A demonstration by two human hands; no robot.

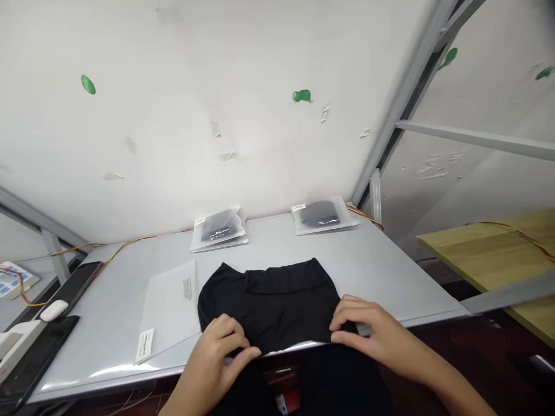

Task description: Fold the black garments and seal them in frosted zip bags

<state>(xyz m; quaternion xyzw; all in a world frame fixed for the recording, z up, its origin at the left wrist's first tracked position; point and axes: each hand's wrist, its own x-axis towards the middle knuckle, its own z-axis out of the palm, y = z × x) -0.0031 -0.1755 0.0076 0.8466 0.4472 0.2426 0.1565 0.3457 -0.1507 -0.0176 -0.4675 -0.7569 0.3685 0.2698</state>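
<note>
Pinching one black garment (277, 309), left hand (217, 351) and right hand (372, 327), one flat bag (170, 309) alongside

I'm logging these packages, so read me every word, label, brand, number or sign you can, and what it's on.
No text can be read.
Flat frosted bag: printed block and white label, both too small.
Left packed bag: white label, too small.
Right packed bag: white label, too small.
White-and-blue device: marks too blurred.

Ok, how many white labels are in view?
3: the front-left label on the flat bag, the back-left label on one packed bag, the back-right label on another. More may be hidden.
</note>
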